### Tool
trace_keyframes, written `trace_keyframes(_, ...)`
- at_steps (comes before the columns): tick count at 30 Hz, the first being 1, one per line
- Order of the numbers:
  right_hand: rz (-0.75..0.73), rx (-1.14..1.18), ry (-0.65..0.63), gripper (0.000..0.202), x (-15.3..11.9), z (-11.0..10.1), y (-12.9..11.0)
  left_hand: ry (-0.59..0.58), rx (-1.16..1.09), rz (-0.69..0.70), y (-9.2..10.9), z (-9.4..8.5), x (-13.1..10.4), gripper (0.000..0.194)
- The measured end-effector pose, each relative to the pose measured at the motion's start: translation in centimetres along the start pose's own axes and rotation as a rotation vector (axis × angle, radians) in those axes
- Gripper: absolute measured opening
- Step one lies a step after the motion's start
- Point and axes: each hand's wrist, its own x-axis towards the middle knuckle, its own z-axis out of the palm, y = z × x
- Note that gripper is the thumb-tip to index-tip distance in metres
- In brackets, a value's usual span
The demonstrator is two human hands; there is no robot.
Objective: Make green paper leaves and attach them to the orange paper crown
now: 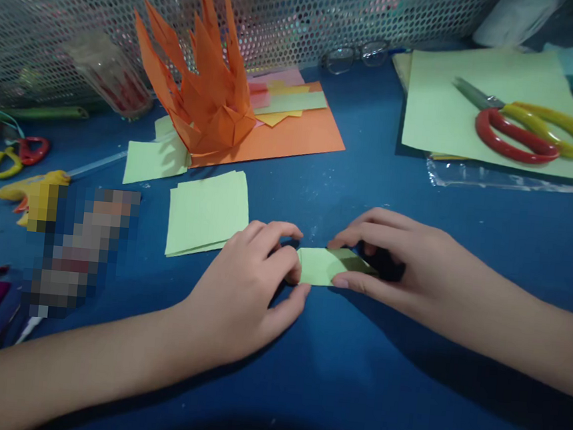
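Note:
A small light green paper (316,266), seemingly folded into a narrow strip, lies on the blue table between my two hands. My left hand (256,272) is closed at its left end, with curled fingers and the thumb at the edge. At the other end, my right hand (388,251) grips the paper, thumb on the near edge and fingertips on the far edge. Part of the right end is in shadow under that hand. Just beyond my left hand sits a stack of green paper squares (209,215).
An orange folded-paper piece (211,101) with tall points stands on orange paper (308,133). More green squares (153,160) lie beside it. Scissors (529,132) rest on green sheets (437,94) at the right. A yellow glue gun (42,197) lies left; glasses (355,57) are near the mesh wall (304,16).

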Motion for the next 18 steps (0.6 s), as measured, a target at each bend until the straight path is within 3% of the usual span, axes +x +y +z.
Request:
trace_keyframes(7, -0.016, 0.035, -0.005, 0.017, 0.3, 0.4, 0.0, 0.005, -0.201, -0.049, -0.7, 0.5, 0.7, 0.006)
trace_keyframes(11, -0.037, 0.038, 0.009, 0.016, 0.5, 0.5, 0.1, 0.036, -0.252, -0.081, -0.9, 0.8, 0.9, 0.024)
trace_keyframes(18, -0.130, -0.030, 0.059, 0.013, 0.6, 1.0, -0.3, 0.026, -0.285, -0.071, -1.2, 0.9, 1.2, 0.014)
